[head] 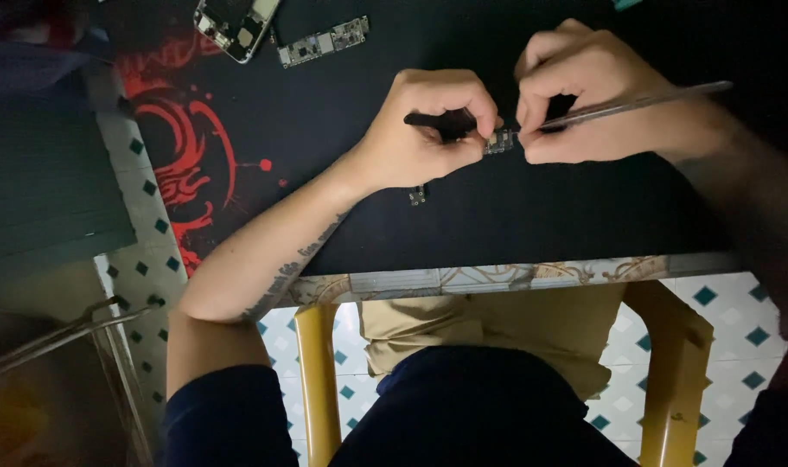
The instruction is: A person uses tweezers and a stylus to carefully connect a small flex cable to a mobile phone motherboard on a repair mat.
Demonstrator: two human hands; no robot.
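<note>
My left hand [424, 130] pinches a small electronic part [499, 142] over a black mat [342, 95] with a red pattern. The same hand also has a dark slim tool [435, 121] across its fingers. My right hand [584, 86] grips metal tweezers [636, 104] whose tips meet the small part. Both hands are close together, fingers curled. A tiny loose chip [418, 196] lies on the mat just below my left wrist.
An opened phone body [234, 24] and a narrow circuit board [323, 41] lie at the mat's far left. The table edge [497, 277] has a patterned border. A yellow stool [318, 380] stands on tiled floor below. A glass-topped surface [57, 337] sits at left.
</note>
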